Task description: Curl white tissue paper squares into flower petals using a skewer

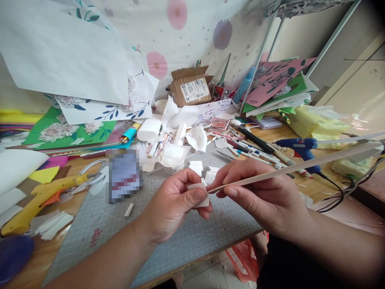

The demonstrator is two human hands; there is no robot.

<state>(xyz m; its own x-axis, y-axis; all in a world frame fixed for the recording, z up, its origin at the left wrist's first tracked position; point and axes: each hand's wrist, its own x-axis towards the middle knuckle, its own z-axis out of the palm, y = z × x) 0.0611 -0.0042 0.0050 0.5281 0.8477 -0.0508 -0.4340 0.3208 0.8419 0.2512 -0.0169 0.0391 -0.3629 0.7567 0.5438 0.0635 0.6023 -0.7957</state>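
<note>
Over the cutting mat, my left hand (177, 202) pinches a small piece of white paper (197, 186) between thumb and fingers. My right hand (258, 196) grips a long pale flat strip (288, 167) near its narrow end; the rest of it slants up past the right edge of the view. The strip's near end meets the paper at my left fingertips, where the exact contact is hidden. Just behind my hands lie folded white paper pieces (196, 167) and a cup (172, 160) topped with white paper.
A grey cutting mat (120, 245) covers the table's front. Scattered pens (252, 150) and a blue glue gun (300, 150) with its cord lie to the right. On the left is a yellow glue gun (39, 200). A cardboard box (177, 86) and flower-decorated sheets (81, 128) stand behind.
</note>
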